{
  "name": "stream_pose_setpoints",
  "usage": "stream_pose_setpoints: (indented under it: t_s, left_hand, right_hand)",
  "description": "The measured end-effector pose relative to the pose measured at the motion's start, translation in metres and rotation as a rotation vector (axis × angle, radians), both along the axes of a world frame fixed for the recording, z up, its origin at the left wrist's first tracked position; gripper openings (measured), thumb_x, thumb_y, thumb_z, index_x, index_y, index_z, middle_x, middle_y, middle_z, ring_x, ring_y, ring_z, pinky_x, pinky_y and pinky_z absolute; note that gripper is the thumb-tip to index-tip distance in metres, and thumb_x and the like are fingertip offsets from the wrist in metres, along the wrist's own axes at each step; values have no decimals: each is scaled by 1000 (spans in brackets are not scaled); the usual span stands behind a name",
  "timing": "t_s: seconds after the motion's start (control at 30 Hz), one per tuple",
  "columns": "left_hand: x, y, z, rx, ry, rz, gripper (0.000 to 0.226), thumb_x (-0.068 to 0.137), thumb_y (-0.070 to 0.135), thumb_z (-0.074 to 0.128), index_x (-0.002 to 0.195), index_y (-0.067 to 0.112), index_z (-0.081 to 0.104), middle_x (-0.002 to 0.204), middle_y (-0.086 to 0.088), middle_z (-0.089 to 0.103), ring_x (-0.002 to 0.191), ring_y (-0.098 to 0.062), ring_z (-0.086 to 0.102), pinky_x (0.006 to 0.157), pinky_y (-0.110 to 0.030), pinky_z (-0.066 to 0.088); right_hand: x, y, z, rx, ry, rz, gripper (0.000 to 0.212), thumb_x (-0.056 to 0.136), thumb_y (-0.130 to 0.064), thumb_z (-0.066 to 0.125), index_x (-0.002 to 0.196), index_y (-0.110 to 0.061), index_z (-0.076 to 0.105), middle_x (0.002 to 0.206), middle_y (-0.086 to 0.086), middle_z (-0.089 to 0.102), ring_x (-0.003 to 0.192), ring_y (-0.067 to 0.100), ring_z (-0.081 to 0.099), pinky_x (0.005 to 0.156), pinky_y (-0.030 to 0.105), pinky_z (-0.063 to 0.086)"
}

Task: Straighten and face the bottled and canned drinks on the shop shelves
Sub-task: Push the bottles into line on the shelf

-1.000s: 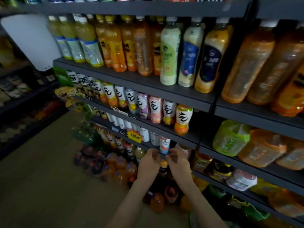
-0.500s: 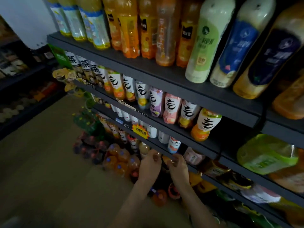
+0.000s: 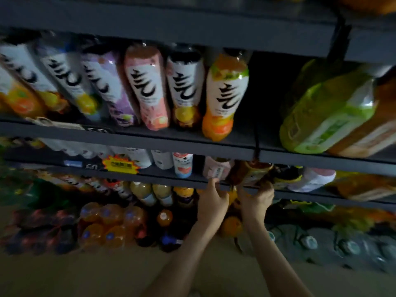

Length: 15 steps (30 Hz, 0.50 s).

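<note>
Two hands: left hand [image 3: 212,200] at one pale pink bottle [image 3: 216,169], grip unclear; right hand [image 3: 256,199] around one brown bottle [image 3: 255,171].

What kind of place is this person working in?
Most likely a small shop's drinks aisle: dark shelves packed with labelled drink bottles, a yellow starburst tag on a shelf edge, and shrink-wrapped bottle packs on the floor.

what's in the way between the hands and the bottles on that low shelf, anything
Nothing visible stands between. The left hand reaches the shelf lip right under the pale pink bottle, and the right hand is up against the brown bottle beside it. Blur hides whether either has a grip.
</note>
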<state>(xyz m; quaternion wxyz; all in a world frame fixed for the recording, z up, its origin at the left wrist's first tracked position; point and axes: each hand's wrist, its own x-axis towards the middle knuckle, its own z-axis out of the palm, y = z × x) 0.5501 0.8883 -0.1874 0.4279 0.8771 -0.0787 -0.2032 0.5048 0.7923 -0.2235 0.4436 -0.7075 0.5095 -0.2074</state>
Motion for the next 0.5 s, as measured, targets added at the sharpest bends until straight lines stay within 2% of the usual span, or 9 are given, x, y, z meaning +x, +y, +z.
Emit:
stream_pose_setpoints:
  t_s: [0.1, 0.23, 0.4, 0.5]
  left_hand:
    - [-4, -31, -23, -26, -96, -40, 41, 93, 25, 55, 132, 18, 44, 120, -5, 60, 103, -20, 60, 70, -20, 42]
    - [-11, -63, -63, -141, -262, -4, 45, 90, 22, 61, 131, 14, 46, 127, -3, 55, 117, -16, 52, 85, -14, 39]
    - [-16, -104, -122, -254, -498, 82, 62, 86, 27, 66, 137, 11, 36, 136, -7, 43, 130, -18, 40, 104, -26, 40]
    - [-13, -134, -154, -244, -693, 171, 79, 79, 35, 71, 138, 3, 31, 135, -16, 42, 128, -26, 38, 102, -33, 39]
  right_hand:
    - [-2, -28, -16, -81, -45, -24, 76, 79, -14, 73, 138, 2, 28, 138, 19, 30, 128, 33, 25, 103, 45, 33]
    - [-10, -60, -53, -331, -124, -46, 81, 74, -14, 77, 137, 4, 29, 129, 25, 35, 119, 36, 29, 97, 52, 31]
    - [-14, -92, -95, -616, -234, -112, 87, 69, -24, 81, 135, 0, 31, 126, 28, 42, 117, 33, 31, 98, 50, 28]
    - [-8, -108, -116, -710, -347, -125, 93, 67, -31, 83, 137, -10, 25, 131, 29, 38, 121, 32, 29, 102, 55, 29]
